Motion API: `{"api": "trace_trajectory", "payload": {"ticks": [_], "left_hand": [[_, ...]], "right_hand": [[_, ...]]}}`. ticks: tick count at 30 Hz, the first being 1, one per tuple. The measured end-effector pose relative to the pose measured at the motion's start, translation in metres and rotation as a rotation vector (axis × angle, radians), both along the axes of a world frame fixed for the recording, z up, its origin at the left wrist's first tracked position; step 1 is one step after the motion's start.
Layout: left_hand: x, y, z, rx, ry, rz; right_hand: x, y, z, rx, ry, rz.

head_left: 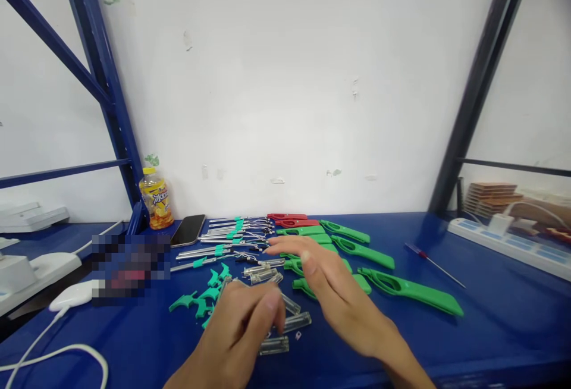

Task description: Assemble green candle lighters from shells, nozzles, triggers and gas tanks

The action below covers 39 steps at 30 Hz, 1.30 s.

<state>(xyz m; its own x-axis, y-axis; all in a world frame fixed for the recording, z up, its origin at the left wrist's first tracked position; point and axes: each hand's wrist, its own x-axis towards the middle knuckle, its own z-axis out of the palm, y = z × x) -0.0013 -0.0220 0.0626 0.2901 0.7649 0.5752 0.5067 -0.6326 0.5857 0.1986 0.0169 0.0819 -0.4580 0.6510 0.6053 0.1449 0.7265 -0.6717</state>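
Observation:
My left hand (241, 329) is low over the clear plastic tubes (298, 321), its fingers curled; whatever they hold, if anything, is hidden. My right hand (339, 294) is stretched out flat above the green handle shells (410, 292), holding nothing. Small teal trigger pieces (201, 303) lie beside my left hand. Behind them, several metal rods with wires and teal clips (219, 250) lie in a row. Two red shells (297, 222) rest at the back, near more green shells.
A phone (188, 230) and a yellow-capped bottle (156, 198) stand at the back left. White cables and a charger (74, 295) lie left. A screwdriver (435, 264) and a power strip (513, 249) are on the right.

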Motion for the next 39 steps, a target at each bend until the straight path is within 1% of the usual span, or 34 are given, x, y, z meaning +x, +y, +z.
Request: {"api": "trace_trajectory", "payload": {"ticks": [3, 5, 6, 8, 10, 12, 15, 16, 18, 20, 21, 23, 25, 27, 28, 30, 33, 36, 39], "left_hand": [[0.0, 0.007, 0.0, -0.28, -0.047, 0.019], [-0.002, 0.01, -0.003, -0.389, -0.142, 0.023], [-0.003, 0.011, -0.006, -0.388, -0.191, 0.046], [-0.005, 0.007, -0.009, -0.308, -0.271, 0.111], [-0.005, -0.001, -0.01, -0.214, -0.32, 0.117], [-0.002, -0.009, -0.008, -0.183, -0.394, 0.067], [0.005, -0.016, -0.003, -0.276, -0.622, 0.006], [0.007, -0.015, -0.001, -0.348, -0.743, -0.046], [0.01, -0.013, 0.002, -0.518, -0.99, -0.227], [0.008, -0.007, 0.005, -0.647, -1.169, -0.376], [0.007, -0.005, 0.006, -0.678, -1.213, -0.408], [0.003, 0.0, 0.007, -0.717, -1.25, -0.41], [0.0, 0.002, 0.006, -0.778, -1.344, -0.428], [0.0, 0.002, 0.005, -0.829, -1.451, -0.471], [0.0, 0.001, 0.005, -0.84, -1.486, -0.496], [0.0, -0.001, 0.004, -0.851, -1.484, -0.54], [-0.001, -0.005, 0.005, -0.87, -1.445, -0.587], [-0.001, -0.004, 0.004, -0.853, -1.45, -0.532], [0.002, 0.001, -0.001, -0.819, -1.419, -0.495]], "right_hand": [[0.0, 0.0, -0.002, -0.026, -0.001, -0.012], [0.0, 0.0, -0.003, -0.046, -0.015, 0.007], [-0.001, 0.0, -0.005, -0.061, -0.027, 0.016], [-0.002, -0.001, -0.006, -0.093, -0.053, 0.03], [-0.003, -0.003, -0.006, -0.129, -0.055, 0.036], [-0.006, -0.007, -0.003, -0.186, -0.023, 0.062], [-0.01, -0.012, 0.004, -0.276, 0.029, 0.189], [-0.012, -0.013, 0.005, -0.294, 0.027, 0.246], [-0.017, -0.015, 0.007, -0.306, -0.002, 0.356], [-0.024, -0.015, 0.005, -0.335, -0.029, 0.423], [-0.028, -0.015, 0.003, -0.359, -0.027, 0.434], [-0.036, -0.014, -0.003, -0.41, 0.009, 0.406], [-0.042, -0.013, -0.01, -0.465, 0.08, 0.368], [-0.048, -0.011, -0.015, -0.529, 0.152, 0.374], [-0.049, -0.011, -0.017, -0.564, 0.18, 0.394], [-0.052, -0.01, -0.02, -0.636, 0.21, 0.438], [-0.054, -0.009, -0.022, -0.722, 0.219, 0.419], [-0.057, -0.009, -0.024, -0.655, 0.265, 0.364], [-0.059, -0.01, -0.025, -0.592, 0.311, 0.35]]}}
